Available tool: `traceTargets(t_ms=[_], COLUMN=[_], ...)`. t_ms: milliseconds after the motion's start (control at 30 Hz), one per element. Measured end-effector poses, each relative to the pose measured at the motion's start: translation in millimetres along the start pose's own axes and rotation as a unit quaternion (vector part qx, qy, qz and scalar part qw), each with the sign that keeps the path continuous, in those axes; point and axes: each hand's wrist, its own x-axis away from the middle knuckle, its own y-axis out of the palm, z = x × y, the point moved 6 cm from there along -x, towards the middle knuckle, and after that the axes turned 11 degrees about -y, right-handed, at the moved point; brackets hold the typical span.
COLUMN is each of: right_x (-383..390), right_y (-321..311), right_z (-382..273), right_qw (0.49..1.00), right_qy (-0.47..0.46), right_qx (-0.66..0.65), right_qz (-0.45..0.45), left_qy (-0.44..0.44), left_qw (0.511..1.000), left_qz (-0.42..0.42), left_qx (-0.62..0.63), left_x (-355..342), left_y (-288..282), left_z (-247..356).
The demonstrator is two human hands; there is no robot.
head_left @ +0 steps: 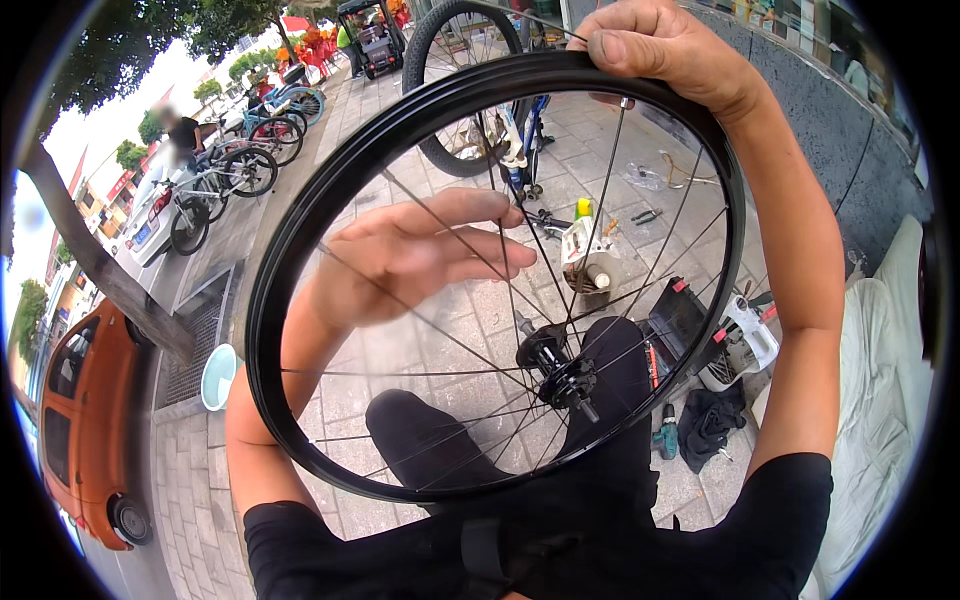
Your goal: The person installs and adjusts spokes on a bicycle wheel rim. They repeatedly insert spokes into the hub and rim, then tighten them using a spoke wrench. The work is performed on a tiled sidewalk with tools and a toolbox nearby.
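Note:
My right hand (670,60) grips the top right of a black spoked wheel rim (263,320), which I hold upright over my lap without a tyre. The wheel's black hub (555,365) hangs in front of my knees, a threaded axle sticking out. My left hand (410,250), slightly blurred, is behind the spokes with its fingers stretched out and apart; whether it touches any spoke I cannot tell. Beyond the wheel stands a bicycle with an upper tyre (425,75), partly hidden by the rim.
Tools surround me on paving: a toolbox (670,315), cordless drill (667,435), black cloth (710,425), pliers (645,216) and bucket (590,290). Leftward are a basin (218,377), tree trunk (120,280), orange car (85,420), parked bicycles (245,170) and a person (185,135). A pale cover (880,400) is right.

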Motion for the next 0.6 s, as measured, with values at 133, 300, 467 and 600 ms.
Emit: traceTargets(t_ms=[133, 300, 467, 600], right_x=[-7.4, -23.2, -28.1, -29.1], right_y=[6.3, 27.5, 37.2, 40.1], right_z=[-4.9, -1.8, 1.9, 2.0], right_qw=[0.998, 0.998, 0.998, 0.996], right_qy=[0.028, 0.023, 0.006, 0.015], right_qx=[0.009, -0.023, -0.004, 0.037], right_qz=[-0.052, -0.060, -0.064, -0.078], left_qy=[-0.013, -0.020, 0.001, 0.009], left_qw=[0.993, 0.991, 0.993, 0.990], left_qz=[-0.038, -0.004, 0.023, 0.046], left_qx=[0.112, 0.129, 0.114, 0.130], left_x=[-22.2, -24.8, -17.4, -21.1], left_y=[5.1, -24.8, -33.5, -21.7], left_z=[0.9, -9.7, -10.1, -25.5])
